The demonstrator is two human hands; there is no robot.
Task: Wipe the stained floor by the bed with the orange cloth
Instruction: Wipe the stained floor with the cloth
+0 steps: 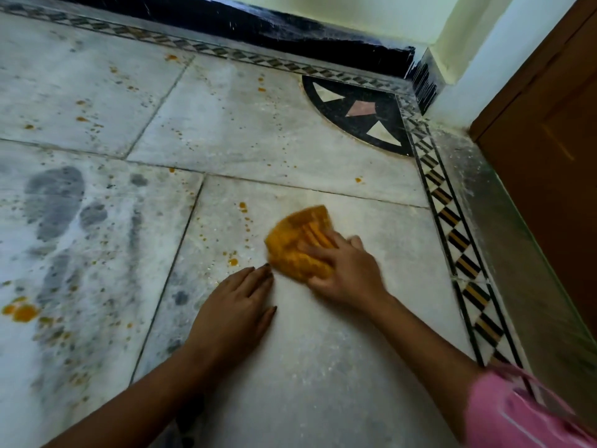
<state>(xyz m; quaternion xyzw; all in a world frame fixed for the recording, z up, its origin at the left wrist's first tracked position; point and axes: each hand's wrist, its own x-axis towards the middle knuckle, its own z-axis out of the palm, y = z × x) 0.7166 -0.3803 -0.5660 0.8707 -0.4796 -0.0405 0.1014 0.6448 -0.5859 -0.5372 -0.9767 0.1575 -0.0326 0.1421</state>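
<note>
The marble floor is the largest thing seen, pale and dusty, with grey patches at the left. A brown wooden panel stands at the right edge; whether it is the bed cannot be told. The left hand is laid flat on the floor, fingers straight and close together, as a support. The right hand, blurred, is pressed flat on the orange cloth, fingers stretched over it. The cloth lies crumpled on the tile, just beyond the left fingertips. Small orange stains are seen just beside it. The cloth is judged soft, light and limp; it is best held under the whole palm, so that it does not bunch or slip away.
</note>
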